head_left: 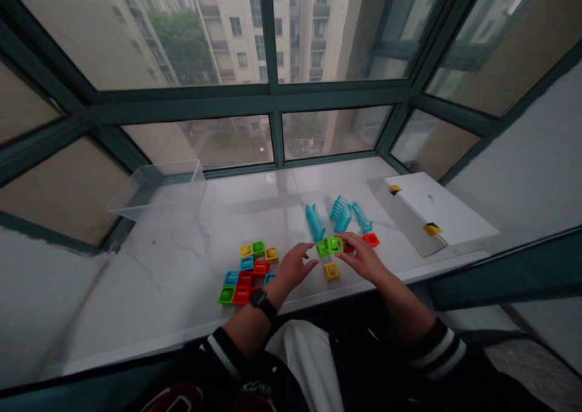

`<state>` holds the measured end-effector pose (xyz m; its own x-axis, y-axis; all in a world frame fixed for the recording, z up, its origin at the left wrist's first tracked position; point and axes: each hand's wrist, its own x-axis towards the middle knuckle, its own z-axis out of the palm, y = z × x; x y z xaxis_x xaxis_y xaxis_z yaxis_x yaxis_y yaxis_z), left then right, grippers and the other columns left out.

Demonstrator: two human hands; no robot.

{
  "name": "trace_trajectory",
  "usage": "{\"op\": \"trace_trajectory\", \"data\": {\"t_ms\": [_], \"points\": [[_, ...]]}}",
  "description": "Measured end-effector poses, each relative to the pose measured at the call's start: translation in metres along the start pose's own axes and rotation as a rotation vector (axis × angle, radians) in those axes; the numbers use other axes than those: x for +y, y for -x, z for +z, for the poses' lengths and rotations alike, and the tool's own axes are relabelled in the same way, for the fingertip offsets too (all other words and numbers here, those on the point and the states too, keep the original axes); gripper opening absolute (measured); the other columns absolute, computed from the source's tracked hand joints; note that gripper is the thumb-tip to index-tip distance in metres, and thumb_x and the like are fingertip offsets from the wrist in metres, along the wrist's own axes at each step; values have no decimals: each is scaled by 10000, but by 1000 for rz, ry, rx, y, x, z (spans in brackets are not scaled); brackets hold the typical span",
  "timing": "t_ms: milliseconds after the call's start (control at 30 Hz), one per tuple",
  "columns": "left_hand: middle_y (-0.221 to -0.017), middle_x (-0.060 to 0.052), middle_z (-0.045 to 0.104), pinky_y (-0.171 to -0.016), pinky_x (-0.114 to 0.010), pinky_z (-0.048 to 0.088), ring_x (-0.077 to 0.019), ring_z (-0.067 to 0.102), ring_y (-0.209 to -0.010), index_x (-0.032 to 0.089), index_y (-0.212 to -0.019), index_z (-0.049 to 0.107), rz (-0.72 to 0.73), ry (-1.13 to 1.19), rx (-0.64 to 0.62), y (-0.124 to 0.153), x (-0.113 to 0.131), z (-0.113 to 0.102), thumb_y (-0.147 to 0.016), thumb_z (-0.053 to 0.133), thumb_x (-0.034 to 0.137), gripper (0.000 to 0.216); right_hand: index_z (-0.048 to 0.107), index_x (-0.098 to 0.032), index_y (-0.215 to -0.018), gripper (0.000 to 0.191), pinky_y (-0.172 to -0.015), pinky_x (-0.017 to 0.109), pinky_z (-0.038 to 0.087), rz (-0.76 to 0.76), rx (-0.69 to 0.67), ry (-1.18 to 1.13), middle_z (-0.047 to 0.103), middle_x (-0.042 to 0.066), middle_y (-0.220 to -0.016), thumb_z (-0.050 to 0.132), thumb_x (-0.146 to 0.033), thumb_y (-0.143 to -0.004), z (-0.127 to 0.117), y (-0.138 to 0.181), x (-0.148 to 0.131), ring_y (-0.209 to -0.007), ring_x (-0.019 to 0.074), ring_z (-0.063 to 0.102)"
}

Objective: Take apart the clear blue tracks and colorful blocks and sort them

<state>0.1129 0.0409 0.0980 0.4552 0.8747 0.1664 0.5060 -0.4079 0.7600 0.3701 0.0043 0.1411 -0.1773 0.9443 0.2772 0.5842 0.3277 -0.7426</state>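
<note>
My right hand [361, 258] is closed on a pair of joined green toy blocks [329, 246] above the white sill. A red block [348, 247] shows partly behind its fingers. My left hand [296, 265] is just left of the green pair, its thumb and fingers apart and nothing between them. Below the green pair lies a yellow block [331, 271]. To the right is another red block [371, 240]. Left of my left hand sits a cluster of several red, blue, green and yellow square blocks [245, 278], partly covered by my wrist.
Clear blue ribbed track-like pieces [314, 222] lie behind my hands. A transparent plastic bin [159, 188] stands at the back left. On the right is a white box [439, 209] with yellow-black tabs. Green-framed windows [273, 100] bound the sill [159, 291].
</note>
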Motion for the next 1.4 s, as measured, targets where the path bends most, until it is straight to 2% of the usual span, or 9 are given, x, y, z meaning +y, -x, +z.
{"op": "trace_trajectory", "data": {"t_ms": [133,267,400,700,933,1200,1400], "points": [[-1346,-100,673,-917,-358,581,-192,719,-922,230,-1387,615,-106,-56,-68,-25,-13,25,-870,776,261,543,628,-269,-1355,456,-968,470,581,75,89,49,669,98,-1272,728,-344,-916,-11,4,20,-1028,255,685],[-1421,-129,651,-981,-367,540,-252,707,-1076,218,-1428,598,-167,-96,-121,-40,-22,44,-842,811,267,626,626,-269,-1367,471,-984,464,580,85,86,59,673,100,-1295,726,-330,-911,-11,5,29,-1063,259,695],[-1344,-104,707,-984,-353,522,-253,703,-1095,229,-1390,632,-178,-95,-132,-44,-27,52,-853,803,288,566,627,-262,-1379,483,-1026,460,560,85,60,91,678,106,-1321,720,-278,-906,-3,1,35,-1122,264,688],[-1219,-50,751,-879,-312,544,-198,708,-931,252,-1313,678,-187,13,-114,-41,-35,58,-802,832,259,534,634,-264,-1396,541,-1008,430,570,150,-107,141,697,101,-1351,740,-180,-872,22,-16,45,-1072,240,716],[-1121,-39,770,-826,-303,545,-182,715,-841,234,-1228,716,-210,54,-116,-44,-39,59,-763,853,277,487,623,-261,-1412,581,-1000,401,580,178,-162,121,690,107,-1371,733,-111,-861,36,-21,51,-1077,227,728],[-1060,-24,786,-804,-291,545,-181,728,-839,237,-1184,726,-213,83,-126,-44,-40,58,-748,864,280,459,619,-276,-1423,575,-1025,402,576,180,-204,116,693,97,-1381,730,-125,-880,35,-22,54,-1101,230,739],[-1057,-3,792,-787,-276,545,-177,733,-847,248,-1188,719,-217,96,-130,-43,-35,54,-762,847,261,445,636,-283,-1409,566,-1047,417,566,170,-186,129,692,94,-1388,731,-119,-876,35,-23,51,-1163,249,721]]}}
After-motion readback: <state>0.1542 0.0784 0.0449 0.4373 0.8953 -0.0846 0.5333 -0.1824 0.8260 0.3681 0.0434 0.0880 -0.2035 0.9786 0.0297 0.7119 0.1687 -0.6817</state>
